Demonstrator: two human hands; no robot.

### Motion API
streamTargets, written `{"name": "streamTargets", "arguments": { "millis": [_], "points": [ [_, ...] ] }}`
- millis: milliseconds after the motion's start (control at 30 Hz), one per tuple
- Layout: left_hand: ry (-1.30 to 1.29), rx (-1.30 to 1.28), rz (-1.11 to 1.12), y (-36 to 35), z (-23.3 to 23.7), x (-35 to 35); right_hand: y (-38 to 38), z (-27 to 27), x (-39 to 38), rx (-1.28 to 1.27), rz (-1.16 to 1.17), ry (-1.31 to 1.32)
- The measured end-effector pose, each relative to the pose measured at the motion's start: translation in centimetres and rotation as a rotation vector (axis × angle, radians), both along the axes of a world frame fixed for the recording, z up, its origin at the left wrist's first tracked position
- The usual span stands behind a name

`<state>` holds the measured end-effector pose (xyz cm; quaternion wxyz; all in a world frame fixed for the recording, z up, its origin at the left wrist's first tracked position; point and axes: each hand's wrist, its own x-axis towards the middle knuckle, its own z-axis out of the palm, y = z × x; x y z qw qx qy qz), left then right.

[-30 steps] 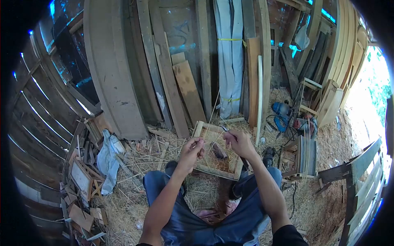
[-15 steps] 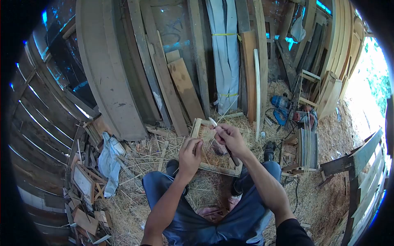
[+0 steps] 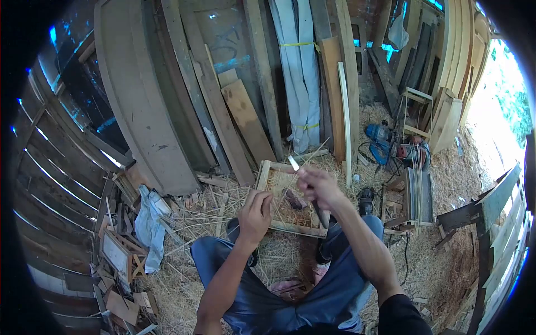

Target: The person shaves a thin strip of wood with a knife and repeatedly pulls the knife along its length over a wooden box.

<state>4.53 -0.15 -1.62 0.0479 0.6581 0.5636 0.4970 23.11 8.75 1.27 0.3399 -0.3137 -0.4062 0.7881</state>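
Note:
My right hand (image 3: pixel 321 188) is closed around a knife, its short bright blade (image 3: pixel 294 163) pointing up and away past the fingers. The knife's long dark handle (image 3: pixel 321 215) runs out below the hand toward my forearm. To its left, my left hand (image 3: pixel 255 215) has its fingers bent together in a pinch; whatever is between them is too thin or hidden to make out. Both hands are above a wooden frame (image 3: pixel 296 228) lying on the shavings between my feet. A dark reddish lump (image 3: pixel 296 199) sits inside that frame.
Thin strips and shavings (image 3: pixel 184 223) cover the ground. Boards (image 3: pixel 245 120) and a pale wrapped bundle (image 3: pixel 301 72) lean on the wall ahead. Blue and red power tools (image 3: pixel 379 134) stand at right, near a small wooden stand with strips (image 3: pixel 419 192). Scrap wood (image 3: pixel 120 307) and a pale cloth (image 3: pixel 149 223) lie left.
My right hand has shifted slightly right with the knife, away from my left hand, and the blade looks blurred. My left hand has dropped a little to the left. The view has tilted slightly.

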Motion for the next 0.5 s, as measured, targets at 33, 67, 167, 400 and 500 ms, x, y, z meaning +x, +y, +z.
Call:
{"name": "streamTargets", "arguments": {
  "millis": [33, 67, 167, 400, 500],
  "points": [
    [0.001, 0.001, -0.004, 0.0, 0.1, 0.3, -0.6, -0.6, -0.8, -0.031, 0.059, 0.013],
    [0.057, 0.014, 0.006, 0.0, 0.1, 0.8, -1.1, -1.0, -1.6, -0.031, 0.057, 0.014],
    [0.099, 0.020, 0.011, -0.2, 0.4, 1.2, -2.1, -1.1, -3.0, 0.086, 0.123, -0.016],
    [-0.002, -0.065, -0.028, -0.5, 0.0, 0.4, -0.2, -1.1, -1.1, 0.167, 0.005, -0.148],
    [0.028, -0.022, -0.022, -0.5, -0.2, -0.2, 0.6, -0.6, 0.4, 0.149, -0.042, -0.130]
  ]
}}
